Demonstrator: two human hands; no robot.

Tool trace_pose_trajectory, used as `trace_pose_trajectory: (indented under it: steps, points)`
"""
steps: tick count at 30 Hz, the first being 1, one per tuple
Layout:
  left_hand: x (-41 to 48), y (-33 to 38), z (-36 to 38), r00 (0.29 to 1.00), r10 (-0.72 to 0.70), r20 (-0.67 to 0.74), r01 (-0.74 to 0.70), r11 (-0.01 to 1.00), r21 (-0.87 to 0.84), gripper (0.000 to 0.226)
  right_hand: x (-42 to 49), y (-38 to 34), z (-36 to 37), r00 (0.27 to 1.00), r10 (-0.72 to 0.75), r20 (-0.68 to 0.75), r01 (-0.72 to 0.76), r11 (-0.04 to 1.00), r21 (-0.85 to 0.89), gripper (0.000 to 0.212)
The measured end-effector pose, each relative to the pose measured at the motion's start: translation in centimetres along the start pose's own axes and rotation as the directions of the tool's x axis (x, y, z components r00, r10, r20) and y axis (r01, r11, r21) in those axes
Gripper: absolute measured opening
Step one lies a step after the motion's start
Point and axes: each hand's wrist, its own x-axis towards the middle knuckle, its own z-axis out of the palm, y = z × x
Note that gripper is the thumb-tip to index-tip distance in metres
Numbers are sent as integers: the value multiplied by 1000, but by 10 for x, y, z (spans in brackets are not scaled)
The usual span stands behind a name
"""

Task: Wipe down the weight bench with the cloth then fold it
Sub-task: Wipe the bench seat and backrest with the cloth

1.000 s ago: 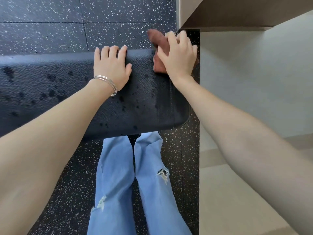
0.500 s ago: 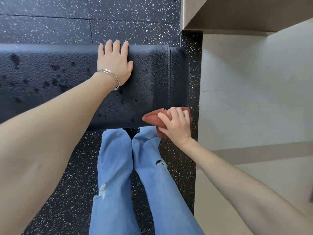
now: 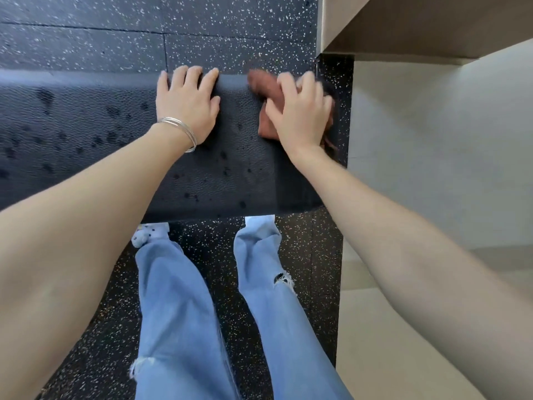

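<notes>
A black padded weight bench (image 3: 86, 125) runs across the upper half of the frame from the left edge to right of centre, where its rounded end stops. Its pebbled vinyl is spotted with dark wet marks, thickest at the left and thinning toward the middle and the near edge. The left hand (image 3: 187, 108) lies flat on the pad at upper centre, fingers straight and close together with their tips over the far edge, holding nothing; thin silver bangles (image 3: 181, 131) circle its wrist. Just to its right, the right hand (image 3: 300, 116) presses down with bent fingers gripping the cloth (image 3: 264, 85), a reddish-brown bunched rag that lies on the bench's right end near the far edge and shows above and to the left of the fingers; hand and rag are blurred. The floor (image 3: 86, 39) beyond and below the bench is black rubber matting flecked with white, with seams between its tiles at upper left. Along the right of the frame the matting ends at a pale wall (image 3: 432, 140) and pale flooring (image 3: 389, 342), with a tan ledge (image 3: 432, 21) at upper right. Light blue ripped jeans (image 3: 178, 298) fill lower centre, a white shoe (image 3: 147, 233) just under the bench edge.
</notes>
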Motion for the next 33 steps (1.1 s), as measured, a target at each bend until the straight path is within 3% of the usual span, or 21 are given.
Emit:
trace_pose_trajectory:
  steps: [4, 6, 8, 9, 11, 12, 14, 16, 17, 19, 22, 25, 27, 28, 29, 31, 33]
  points:
    - [-3, -30, -4, 999, -1, 33, 0, 1000, 25, 49, -89, 8, 1, 993, -115, -9, 115, 993, 14, 26]
    - [-5, -44, -6, 999, 36, 40, -37, 999, 37, 50, -116, 25, 2, 961, -273, 43, 275, 961, -37, 32]
    - [-10, -60, -7, 996, 75, 41, -77, 996, 50, 52, -120, 42, 3, 948, -307, 90, 312, 948, -57, 37]
    - [-12, -67, -7, 995, 93, 42, -96, 994, 53, 53, -118, 44, 3, 970, -228, 89, 233, 971, -57, 36]
    - [-13, -75, -7, 991, 128, 48, -131, 990, 53, 55, -117, 32, 5, 993, 82, 81, -80, 996, -33, 33]
    - [-14, -78, -7, 988, 141, 54, -144, 988, 52, 56, -119, 18, 7, 964, 255, 81, -254, 967, -20, 33]
    - [-14, -81, -6, 984, 162, 69, -165, 985, 50, 57, -121, -18, 15, 837, 546, 48, -546, 838, -2, 34]
    - [-15, -83, -4, 980, 184, 76, -188, 981, 54, 59, -120, -52, 20, 723, 691, 3, -690, 723, 37, 35]
    - [-15, -84, -4, 978, 196, 76, -200, 978, 53, 60, -119, -68, 22, 706, 708, -3, -707, 706, 52, 35]
    - [-14, -88, -5, 973, 219, 74, -223, 974, 48, 60, -120, -99, 24, 744, 668, -14, -667, 743, 54, 33]
    - [-17, -96, -6, 965, 249, 80, -253, 966, 52, 62, -138, -139, 21, 873, 488, -11, -487, 872, 41, 28]
    - [-17, -102, -8, 951, 296, 94, -304, 947, 100, 67, -159, -135, 15, 996, 84, -6, -84, 996, -3, 26]
    - [-16, -109, -9, 941, 322, 106, -334, 934, 129, 70, -165, -107, 10, 986, -162, 33, 164, 985, -57, 26]
    - [-16, -112, -9, 938, 330, 106, -343, 929, 139, 70, -164, -91, 8, 982, -176, 65, 181, 980, -81, 27]
    - [-15, -115, -8, 937, 335, 103, -348, 926, 150, 71, -160, -77, 6, 989, -104, 102, 113, 990, -86, 29]
    - [-15, -116, -7, 935, 341, 102, -353, 922, 156, 71, -140, -61, 7, 971, 207, 118, -196, 975, -101, 33]
    - [-16, -114, -6, 937, 333, 101, -345, 928, 141, 70, -105, -63, 13, 841, 541, 31, -538, 841, -61, 36]
